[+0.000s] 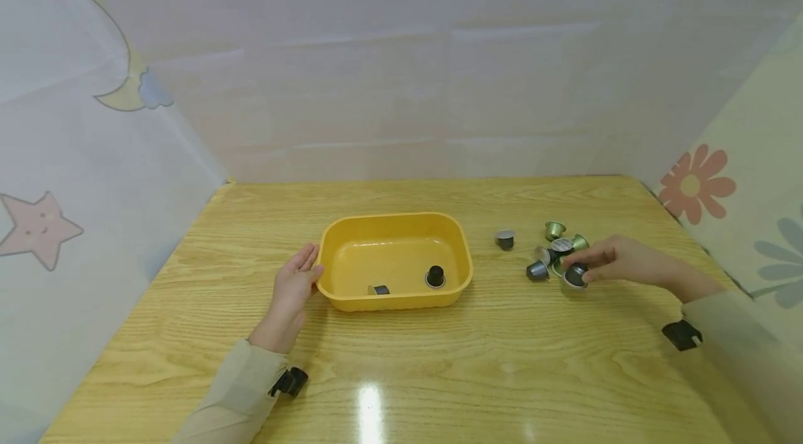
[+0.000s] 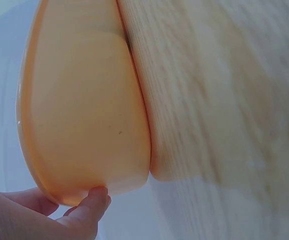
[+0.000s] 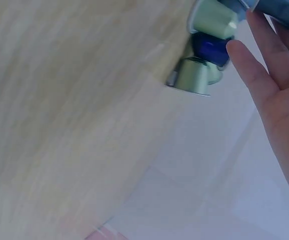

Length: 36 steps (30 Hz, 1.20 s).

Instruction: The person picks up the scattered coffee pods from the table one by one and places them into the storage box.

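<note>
A yellow plastic basin (image 1: 401,302) stands on the table, and my left hand (image 1: 293,287) grips its left end by the rim. The left wrist view shows the basin's outer wall (image 2: 84,115) with the thumb and fingers on either side of the edge. Inside lie a black coffee capsule (image 1: 436,275) and a grey capsule (image 1: 380,290) on its side. To the right, my right hand (image 1: 617,261) pinches a dark coffee capsule (image 1: 576,274) at the near side of a small pile. A green capsule (image 3: 192,76) of that pile shows in the right wrist view.
The pile also has a blue-grey capsule (image 1: 537,271) and several others, with a green capsule (image 1: 555,230) behind it. One grey capsule (image 1: 505,239) sits apart, between basin and pile. A pale curtain-like wall (image 1: 401,95) encloses the wooden table (image 1: 439,374) at the back and sides.
</note>
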Each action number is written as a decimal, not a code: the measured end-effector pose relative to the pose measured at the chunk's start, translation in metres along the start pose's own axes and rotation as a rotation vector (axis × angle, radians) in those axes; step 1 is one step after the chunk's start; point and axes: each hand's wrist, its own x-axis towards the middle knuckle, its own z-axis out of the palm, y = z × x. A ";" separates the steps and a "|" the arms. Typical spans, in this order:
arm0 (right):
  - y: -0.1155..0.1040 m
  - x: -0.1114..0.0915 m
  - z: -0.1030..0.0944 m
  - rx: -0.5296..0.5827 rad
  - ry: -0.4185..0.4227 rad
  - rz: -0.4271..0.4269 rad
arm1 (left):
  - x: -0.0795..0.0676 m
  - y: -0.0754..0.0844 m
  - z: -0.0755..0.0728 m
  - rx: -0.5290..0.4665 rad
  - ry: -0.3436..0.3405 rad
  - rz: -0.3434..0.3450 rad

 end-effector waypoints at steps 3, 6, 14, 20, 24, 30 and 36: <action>-0.008 0.003 -0.003 -0.008 0.005 0.004 | 0.000 0.000 0.000 0.003 0.002 0.001; -0.016 0.007 -0.004 -0.010 0.003 -0.014 | 0.000 0.000 0.001 0.005 0.002 0.000; -0.036 0.019 -0.006 0.007 0.024 0.003 | 0.001 0.001 0.001 0.003 -0.003 -0.004; -0.049 0.028 -0.008 0.017 0.033 0.051 | 0.001 0.001 0.001 0.003 -0.001 -0.006; -0.055 0.036 -0.008 0.028 0.029 0.017 | 0.000 0.002 0.002 0.000 0.002 -0.008; -0.059 0.045 -0.008 -0.030 0.034 -0.008 | 0.000 0.002 0.002 0.000 0.003 -0.006; -0.063 0.052 -0.008 -0.040 0.013 -0.033 | -0.001 0.002 0.002 0.002 0.002 -0.007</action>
